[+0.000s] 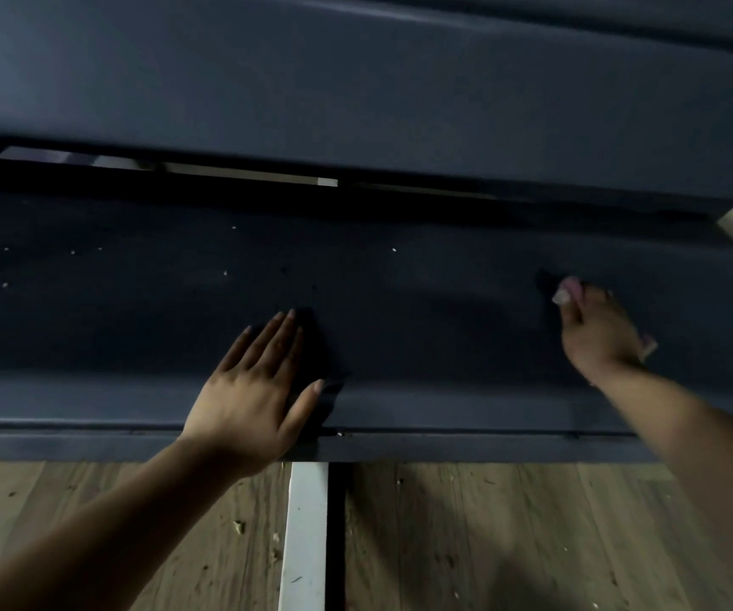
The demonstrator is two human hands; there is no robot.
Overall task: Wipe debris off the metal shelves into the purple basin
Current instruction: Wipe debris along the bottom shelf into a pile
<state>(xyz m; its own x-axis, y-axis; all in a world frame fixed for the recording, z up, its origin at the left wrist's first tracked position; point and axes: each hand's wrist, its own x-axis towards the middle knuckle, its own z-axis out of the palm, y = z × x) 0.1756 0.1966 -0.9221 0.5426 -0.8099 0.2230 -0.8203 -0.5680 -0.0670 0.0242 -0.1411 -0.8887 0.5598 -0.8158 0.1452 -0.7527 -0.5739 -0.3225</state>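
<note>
Upper shelf [356, 81]: dark metal panel filling the top of the view, overhanging the lower one; a thin bright gap is showing under its front edge.
Lower shelf [422, 302]: dark metal surface running across the middle, both hands lying on it; its raised front lip is facing the camera.
Floor [488, 544]: pale wood planks lying below the shelf edge, carrying scattered chips and dark specks.
White strip [305, 535]: upright pale bar rising from the bottom edge to the shelf front, between the two forearms.
Left hand [254, 390]: lying flat, palm down, fingers straight and together, thumb spread; pressing on the lower shelf near its front lip, holding nothing.
Right hand [594, 328]: blurred, reaching further back on the lower shelf; fingers are curling around a small pale pinkish object [569, 286], too blurred to identify.
Debris [223, 273]: tiny light flecks sitting on the left half of the lower shelf, well apart from both hands.
Purple basin: not showing in this view.
</note>
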